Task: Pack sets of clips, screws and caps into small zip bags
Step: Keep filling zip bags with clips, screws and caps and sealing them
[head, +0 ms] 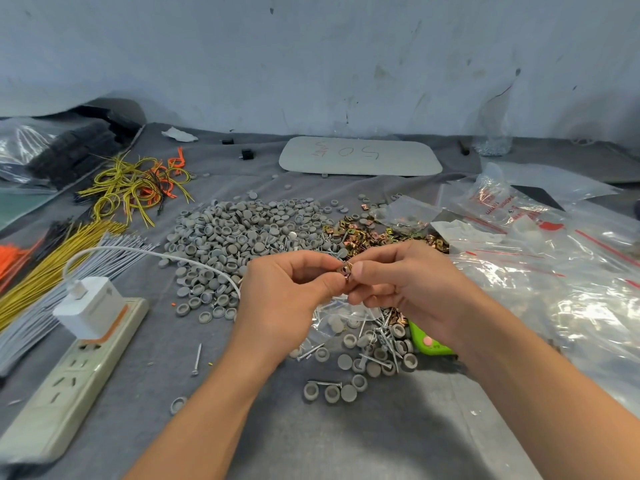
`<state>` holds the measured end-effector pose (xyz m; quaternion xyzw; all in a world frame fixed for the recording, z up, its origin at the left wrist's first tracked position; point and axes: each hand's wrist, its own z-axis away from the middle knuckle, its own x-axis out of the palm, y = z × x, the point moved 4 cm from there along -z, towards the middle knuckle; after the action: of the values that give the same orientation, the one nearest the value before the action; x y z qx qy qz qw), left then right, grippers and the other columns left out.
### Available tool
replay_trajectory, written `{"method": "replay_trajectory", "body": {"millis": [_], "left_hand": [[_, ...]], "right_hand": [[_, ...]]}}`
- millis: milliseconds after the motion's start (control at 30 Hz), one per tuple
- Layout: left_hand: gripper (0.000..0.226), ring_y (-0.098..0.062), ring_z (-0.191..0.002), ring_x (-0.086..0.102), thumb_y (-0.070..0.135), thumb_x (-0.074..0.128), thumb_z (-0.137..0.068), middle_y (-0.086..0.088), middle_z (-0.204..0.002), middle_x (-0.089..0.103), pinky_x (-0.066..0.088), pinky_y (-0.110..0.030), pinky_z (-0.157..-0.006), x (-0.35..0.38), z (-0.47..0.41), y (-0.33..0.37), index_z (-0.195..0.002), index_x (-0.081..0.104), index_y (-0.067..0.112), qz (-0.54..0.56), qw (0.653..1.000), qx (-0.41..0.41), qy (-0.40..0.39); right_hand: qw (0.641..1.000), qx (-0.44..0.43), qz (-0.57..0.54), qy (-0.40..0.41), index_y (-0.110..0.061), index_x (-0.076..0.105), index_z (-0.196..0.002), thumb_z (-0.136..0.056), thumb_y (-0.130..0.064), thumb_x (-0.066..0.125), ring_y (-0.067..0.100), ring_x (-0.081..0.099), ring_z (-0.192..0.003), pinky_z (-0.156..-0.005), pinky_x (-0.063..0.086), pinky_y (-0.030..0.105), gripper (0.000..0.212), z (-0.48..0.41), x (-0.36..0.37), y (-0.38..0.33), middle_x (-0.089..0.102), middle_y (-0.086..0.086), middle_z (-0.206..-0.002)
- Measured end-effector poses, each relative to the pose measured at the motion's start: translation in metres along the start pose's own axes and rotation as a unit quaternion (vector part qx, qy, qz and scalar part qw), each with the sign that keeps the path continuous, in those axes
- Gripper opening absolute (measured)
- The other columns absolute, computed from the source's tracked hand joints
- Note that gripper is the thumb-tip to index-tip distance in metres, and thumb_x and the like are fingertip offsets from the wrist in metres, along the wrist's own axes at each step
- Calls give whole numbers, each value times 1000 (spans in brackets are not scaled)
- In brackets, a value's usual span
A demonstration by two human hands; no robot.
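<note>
My left hand [291,292] and my right hand [401,285] meet above the grey cloth, and both pinch a small bronze metal clip [346,270] between their fingertips. Below them lies a small clear zip bag [341,315], partly hidden by the hands. A big heap of grey round caps [242,230] spreads behind the left hand. A pile of bronze clips [377,233] lies behind the right hand. Loose screws [384,337] and caps are scattered under my right wrist.
A white power strip [65,379] with a charger [88,306] lies at the left, its cable crossing the caps. Yellow, orange and grey wire bundles [52,265] fill the far left. Clear zip bags [554,271] pile at the right. A green object [429,341] sits under my right wrist.
</note>
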<state>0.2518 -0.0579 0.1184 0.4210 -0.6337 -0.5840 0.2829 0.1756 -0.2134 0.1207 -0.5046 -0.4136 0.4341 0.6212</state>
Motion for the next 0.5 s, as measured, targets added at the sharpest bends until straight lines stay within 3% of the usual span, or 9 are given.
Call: {"method": "replay_trajectory", "body": {"millis": [300, 500], "left_hand": [[24, -18, -69, 77, -2, 77, -87, 1, -73, 78, 62, -28, -63, 5, -3, -13, -84, 72, 22, -49, 998, -15, 21], [21, -16, -65, 65, 14, 70, -95, 8, -64, 68, 53, -37, -67, 9, 0, -6, -84, 60, 30, -222, 974, 44, 30]], "right_hand": [[992, -41, 88, 76, -8, 79, -75, -84, 5, 78, 24, 78, -68, -54, 56, 23, 15, -3, 4, -3, 77, 17, -74], [989, -7, 78, 124, -6, 77, -78, -85, 4, 77, 22, 77, -64, -53, 54, 24, 12, -7, 8, 2, 77, 15, -71]]}}
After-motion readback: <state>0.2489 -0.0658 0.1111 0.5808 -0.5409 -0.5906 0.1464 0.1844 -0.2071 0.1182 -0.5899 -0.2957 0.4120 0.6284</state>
